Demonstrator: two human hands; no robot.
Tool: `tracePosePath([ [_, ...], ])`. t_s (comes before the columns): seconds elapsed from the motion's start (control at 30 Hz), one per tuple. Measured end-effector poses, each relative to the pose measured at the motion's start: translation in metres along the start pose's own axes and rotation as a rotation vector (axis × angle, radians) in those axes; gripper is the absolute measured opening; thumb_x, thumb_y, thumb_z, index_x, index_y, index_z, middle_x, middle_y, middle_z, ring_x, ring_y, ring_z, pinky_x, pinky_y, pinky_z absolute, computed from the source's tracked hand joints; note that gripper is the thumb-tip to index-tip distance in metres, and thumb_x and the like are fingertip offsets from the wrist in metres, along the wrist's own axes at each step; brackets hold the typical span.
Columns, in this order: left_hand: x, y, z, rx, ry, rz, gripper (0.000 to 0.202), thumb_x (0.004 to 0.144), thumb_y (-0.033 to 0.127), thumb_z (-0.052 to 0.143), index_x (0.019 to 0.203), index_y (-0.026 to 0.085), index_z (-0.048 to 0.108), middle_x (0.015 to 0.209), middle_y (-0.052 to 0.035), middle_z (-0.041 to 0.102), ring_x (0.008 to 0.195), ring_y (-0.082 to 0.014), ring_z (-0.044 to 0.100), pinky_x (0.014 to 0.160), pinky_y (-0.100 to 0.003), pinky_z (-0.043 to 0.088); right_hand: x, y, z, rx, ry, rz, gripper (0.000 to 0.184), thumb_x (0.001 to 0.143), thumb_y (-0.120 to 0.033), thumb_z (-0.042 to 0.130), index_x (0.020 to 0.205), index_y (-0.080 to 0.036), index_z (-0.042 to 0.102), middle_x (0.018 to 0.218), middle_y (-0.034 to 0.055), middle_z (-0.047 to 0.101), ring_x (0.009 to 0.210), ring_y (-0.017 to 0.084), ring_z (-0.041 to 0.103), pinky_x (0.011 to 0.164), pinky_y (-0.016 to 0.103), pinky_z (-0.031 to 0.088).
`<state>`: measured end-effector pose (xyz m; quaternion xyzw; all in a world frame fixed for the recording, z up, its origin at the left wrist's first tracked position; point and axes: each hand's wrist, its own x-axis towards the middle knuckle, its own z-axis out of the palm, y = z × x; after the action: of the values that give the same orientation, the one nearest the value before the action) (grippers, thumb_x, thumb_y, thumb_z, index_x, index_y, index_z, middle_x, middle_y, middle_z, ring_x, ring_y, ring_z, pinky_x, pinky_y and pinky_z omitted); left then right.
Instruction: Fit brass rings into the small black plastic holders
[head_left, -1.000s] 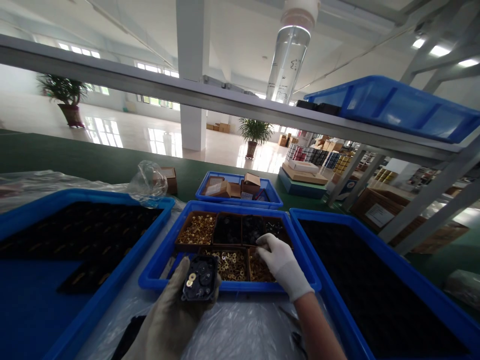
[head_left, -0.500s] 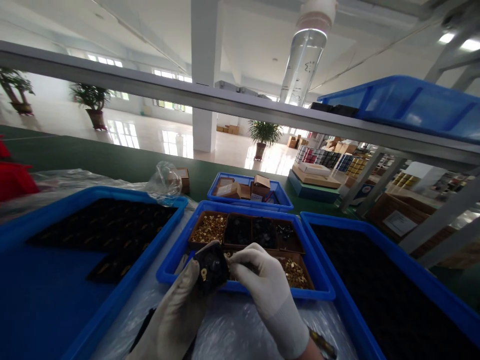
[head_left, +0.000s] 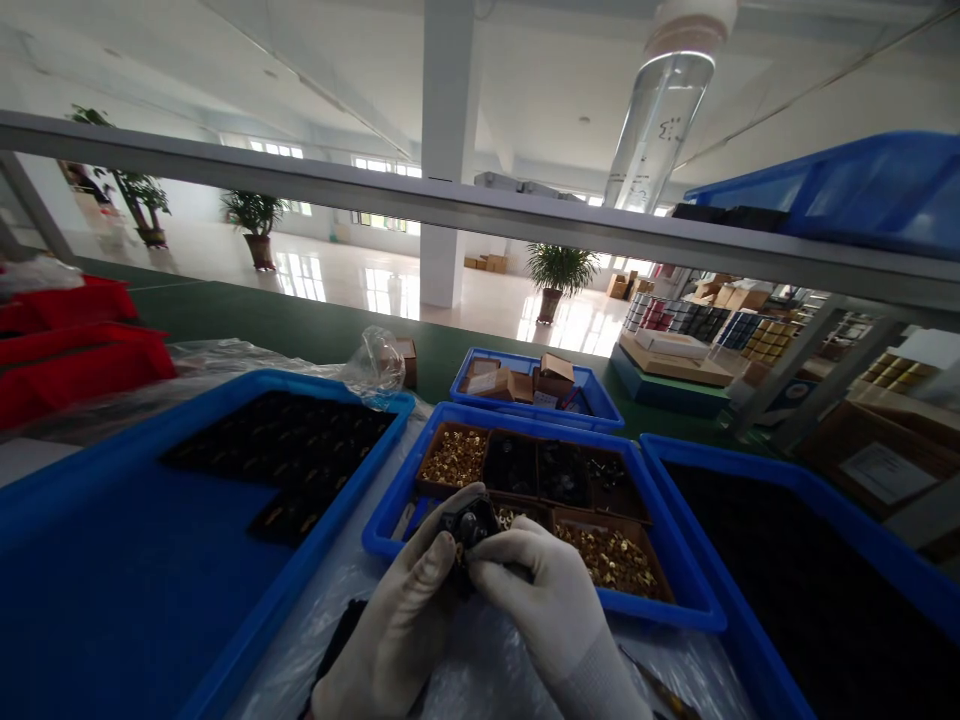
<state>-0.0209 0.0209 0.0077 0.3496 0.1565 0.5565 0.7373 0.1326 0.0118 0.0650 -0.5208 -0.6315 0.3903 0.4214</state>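
Note:
In a white glove, my left hand (head_left: pixel 409 615) is wrapped round a small black plastic housing (head_left: pixel 471 522), its thumb on the near face. My right hand (head_left: pixel 551 590), also gloved, is closed in a pinch against the lower right of the housing. Whatever sits between its fingertips is hidden. Both hands are over the near edge of a blue parts tray (head_left: pixel 705 612). Inside that tray are cardboard boxes with small brass pieces (head_left: pixel 454 455), more brass pieces (head_left: pixel 615 560), black parts (head_left: pixel 562 472) and small metal bits (head_left: pixel 609 472).
To the left, a blue tray (head_left: pixel 150 590) holds rows of black housings (head_left: pixel 277 440). Another blue tray (head_left: pixel 750 560) full of dark parts stands right. Beyond is a blue tray with cartons (head_left: pixel 555 375). A shelf bar (head_left: pixel 360 195) crosses above; a screwdriver-like tool (head_left: pixel 664 690) lies near my right wrist.
My right hand has moved from beside the housing to touch it. My left hand has turned the housing, and a brass piece seen on it before is now mostly covered. The view has swung left.

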Motion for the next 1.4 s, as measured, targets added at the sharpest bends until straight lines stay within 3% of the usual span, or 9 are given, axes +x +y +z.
tracePosePath([
  [0.17, -0.002, -0.001, -0.005, 0.014, -0.005, -0.002, 0.043, 0.111, 0.041, 0.044, 0.151, 0.029, 0.056, 0.156, -0.0049, 0.059, 0.151, -0.028, 0.043, 0.126, -0.043, 0.035, 0.001, -0.001, -0.001, 0.012, -0.02, 0.007, 0.02, 0.081, -0.012, 0.071, 0.082, -0.025, 0.087, 0.079, 0.0002, 0.068, 0.08, 0.016, 0.067, 0.071, 0.025, 0.047],
  [0.4, -0.003, 0.008, 0.006, 0.106, 0.036, 0.006, 0.046, 0.106, 0.048, 0.054, 0.148, 0.03, 0.059, 0.156, -0.0051, 0.059, 0.15, -0.0323, 0.043, 0.128, -0.047, 0.032, 0.001, 0.0, 0.0, 0.04, -0.008, -0.002, 0.016, 0.079, -0.02, 0.07, 0.078, -0.025, 0.086, 0.079, 0.0009, 0.069, 0.08, 0.017, 0.067, 0.072, 0.026, 0.047],
  [0.53, -0.002, 0.006, 0.001, 0.176, 0.02, -0.01, 0.046, 0.106, 0.046, 0.055, 0.15, 0.031, 0.056, 0.159, -0.0034, 0.056, 0.15, -0.0295, 0.043, 0.127, -0.041, 0.034, 0.001, 0.007, 0.002, 0.047, -0.001, -0.002, 0.01, 0.079, -0.023, 0.072, 0.076, -0.022, 0.082, 0.082, 0.0013, 0.068, 0.08, 0.017, 0.067, 0.071, 0.026, 0.048],
  [0.67, -0.002, 0.002, -0.003, 0.122, 0.018, -0.003, 0.045, 0.105, 0.041, 0.059, 0.149, 0.029, 0.058, 0.155, -0.0052, 0.06, 0.15, -0.0303, 0.045, 0.126, -0.04, 0.035, 0.001, 0.013, 0.007, 0.006, 0.082, -0.055, 0.006, 0.079, -0.02, 0.072, 0.075, -0.022, 0.077, 0.079, -0.001, 0.062, 0.073, 0.015, 0.061, 0.066, 0.026, 0.047],
  [0.87, 0.002, -0.007, -0.011, -0.179, 0.064, -0.102, 0.043, 0.108, 0.048, 0.051, 0.141, 0.026, 0.067, 0.144, -0.0079, 0.069, 0.149, -0.0314, 0.048, 0.132, -0.048, 0.027, -0.006, 0.02, 0.013, -0.192, 0.149, -0.322, 0.02, 0.097, -0.02, 0.062, 0.099, -0.029, 0.08, 0.089, 0.0017, 0.063, 0.088, 0.018, 0.063, 0.079, 0.033, 0.048],
  [1.0, 0.004, -0.006, -0.008, -0.231, 0.028, -0.114, 0.042, 0.107, 0.049, 0.053, 0.138, 0.025, 0.07, 0.141, -0.0078, 0.072, 0.15, -0.0311, 0.048, 0.133, -0.05, 0.025, -0.009, 0.023, 0.014, -0.487, 0.208, -0.549, 0.017, 0.1, -0.019, 0.06, 0.096, -0.027, 0.075, 0.085, 0.0025, 0.061, 0.086, 0.021, 0.057, 0.079, 0.039, 0.041],
  [1.13, 0.008, -0.002, 0.007, -0.324, 0.001, -0.183, 0.032, 0.096, 0.049, 0.072, 0.116, 0.026, 0.081, 0.129, -0.0041, 0.078, 0.149, -0.0313, 0.049, 0.133, -0.049, 0.028, -0.01, 0.022, 0.013, -0.513, 0.298, -0.536, 0.014, 0.1, -0.02, 0.059, 0.095, -0.025, 0.071, 0.091, 0.0039, 0.06, 0.089, 0.022, 0.057, 0.081, 0.04, 0.042],
  [1.23, 0.014, -0.006, 0.008, -0.303, 0.018, -0.2, 0.032, 0.097, 0.053, 0.069, 0.103, 0.024, 0.084, 0.122, -0.0035, 0.081, 0.149, -0.0287, 0.049, 0.132, -0.045, 0.03, -0.009, 0.022, 0.012, -0.529, 0.38, -0.535, 0.021, 0.098, -0.02, 0.061, 0.114, -0.028, 0.071, 0.104, 0.006, 0.062, 0.099, 0.025, 0.059, 0.085, 0.042, 0.046],
  [1.4, 0.01, -0.021, -0.021, -0.206, 0.102, -0.142, 0.035, 0.1, 0.048, 0.064, 0.123, 0.024, 0.077, 0.135, -0.0063, 0.075, 0.152, -0.0296, 0.046, 0.13, -0.049, 0.038, -0.008, 0.023, 0.016, -0.534, 0.386, -0.528, 0.032, 0.099, -0.02, 0.058, 0.126, -0.03, 0.07, 0.124, 0.0092, 0.061, 0.115, 0.029, 0.057, 0.097, 0.05, 0.046],
])
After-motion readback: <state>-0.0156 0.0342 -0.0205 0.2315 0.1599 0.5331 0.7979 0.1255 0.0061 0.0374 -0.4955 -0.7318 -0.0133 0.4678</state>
